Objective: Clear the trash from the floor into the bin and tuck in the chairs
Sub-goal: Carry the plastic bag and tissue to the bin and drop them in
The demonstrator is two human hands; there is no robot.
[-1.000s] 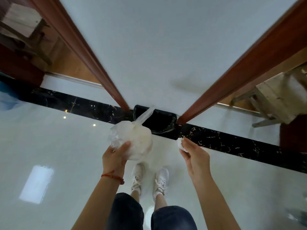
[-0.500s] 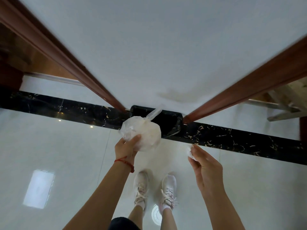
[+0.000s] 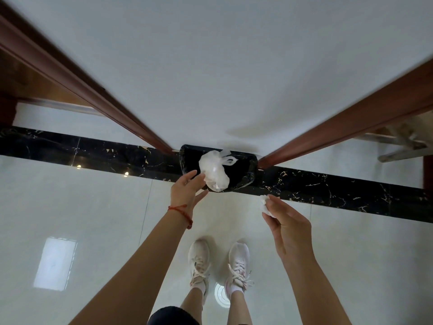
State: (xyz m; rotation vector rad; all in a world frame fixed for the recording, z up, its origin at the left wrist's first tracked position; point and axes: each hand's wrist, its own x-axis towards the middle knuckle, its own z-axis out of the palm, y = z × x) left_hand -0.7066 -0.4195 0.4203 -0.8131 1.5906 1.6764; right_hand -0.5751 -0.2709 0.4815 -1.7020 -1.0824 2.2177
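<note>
A black-lined bin (image 3: 246, 171) stands on the floor against the white wall, between two brown door frames. A white plastic bag (image 3: 214, 172) of trash lies in the bin's opening, its handles pointing right. My left hand (image 3: 187, 191) hovers just left of the bag with fingers spread, off the bag or barely touching it. My right hand (image 3: 284, 221) is lower right of the bin and pinches a small crumpled white tissue (image 3: 264, 205) at its fingertips.
A black marble strip (image 3: 339, 191) crosses the glossy white floor (image 3: 93, 219) in front of the bin. A wooden chair's legs (image 3: 403, 146) show through the right doorway. My white shoes (image 3: 199, 261) stand just behind the bin.
My left hand carried the bag forward over the bin and let go; the bag now sits in the bin. The right hand stayed low with the tissue.
</note>
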